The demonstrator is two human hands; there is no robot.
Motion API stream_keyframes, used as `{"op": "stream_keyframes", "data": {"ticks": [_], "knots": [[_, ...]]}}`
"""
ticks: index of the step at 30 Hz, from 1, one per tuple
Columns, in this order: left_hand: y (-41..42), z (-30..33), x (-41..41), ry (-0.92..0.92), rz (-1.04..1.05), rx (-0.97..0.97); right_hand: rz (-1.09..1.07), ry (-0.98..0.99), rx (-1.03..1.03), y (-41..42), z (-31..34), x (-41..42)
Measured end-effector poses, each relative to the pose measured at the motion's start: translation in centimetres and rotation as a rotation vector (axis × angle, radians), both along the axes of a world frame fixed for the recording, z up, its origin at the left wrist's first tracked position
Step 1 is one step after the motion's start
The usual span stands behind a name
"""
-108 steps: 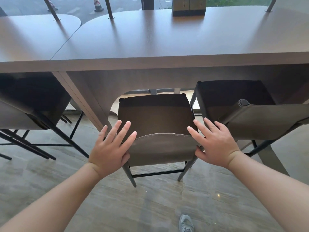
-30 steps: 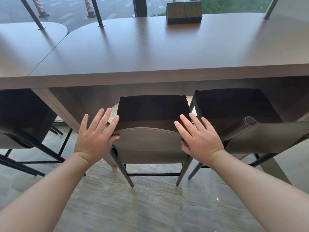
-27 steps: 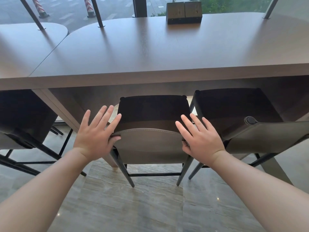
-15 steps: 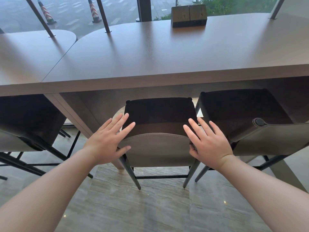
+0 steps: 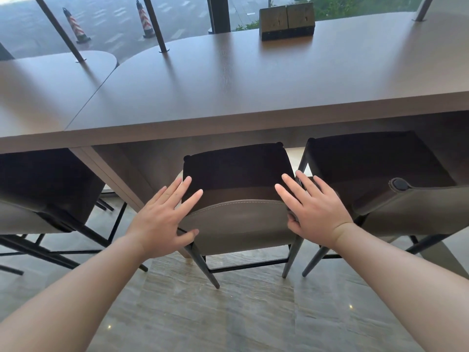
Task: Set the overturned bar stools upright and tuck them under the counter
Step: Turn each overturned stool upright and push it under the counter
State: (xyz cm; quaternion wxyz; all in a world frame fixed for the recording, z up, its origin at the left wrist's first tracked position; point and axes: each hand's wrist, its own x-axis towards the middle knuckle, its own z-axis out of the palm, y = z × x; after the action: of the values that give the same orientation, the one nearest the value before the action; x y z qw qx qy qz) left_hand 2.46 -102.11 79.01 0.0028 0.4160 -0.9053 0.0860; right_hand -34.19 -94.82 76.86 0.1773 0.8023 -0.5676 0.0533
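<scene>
Middle stool (image 5: 238, 199) is standing upright, seat partly under the bench (image 5: 228, 92) edge, backrest facing the person. Left hand (image 5: 162, 219) is resting on the backrest's left corner, fingers (image 5: 189, 199) straight and spread, thumb lying against the backrest's front. Right hand (image 5: 314, 212) is lying flat on the right corner, fingers released, thumb tucked at the side edge. Another stool (image 5: 380, 179) is standing just right; a third (image 5: 45, 189) is sitting left. A wooden box (image 5: 286, 21) is sitting on the bench's far side.
</scene>
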Motion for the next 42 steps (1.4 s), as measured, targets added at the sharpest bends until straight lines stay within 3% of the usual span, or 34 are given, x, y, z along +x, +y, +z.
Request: {"op": "stream_keyframes", "data": {"ticks": [10,28,42], "knots": [[0.2,0.3,-0.5,0.001,0.048,0.006,0.007,-0.028,0.083,-1.1,0.5,-0.3],[-1.2,1.0,-2.8,0.076,0.003,0.002,-0.014,-0.112,0.043,0.1,0.1,-2.3],[-3.6,0.7,-0.8,-0.03,-0.013,0.068,-0.062,-0.078,0.154,-1.1,0.7,-0.1]]}}
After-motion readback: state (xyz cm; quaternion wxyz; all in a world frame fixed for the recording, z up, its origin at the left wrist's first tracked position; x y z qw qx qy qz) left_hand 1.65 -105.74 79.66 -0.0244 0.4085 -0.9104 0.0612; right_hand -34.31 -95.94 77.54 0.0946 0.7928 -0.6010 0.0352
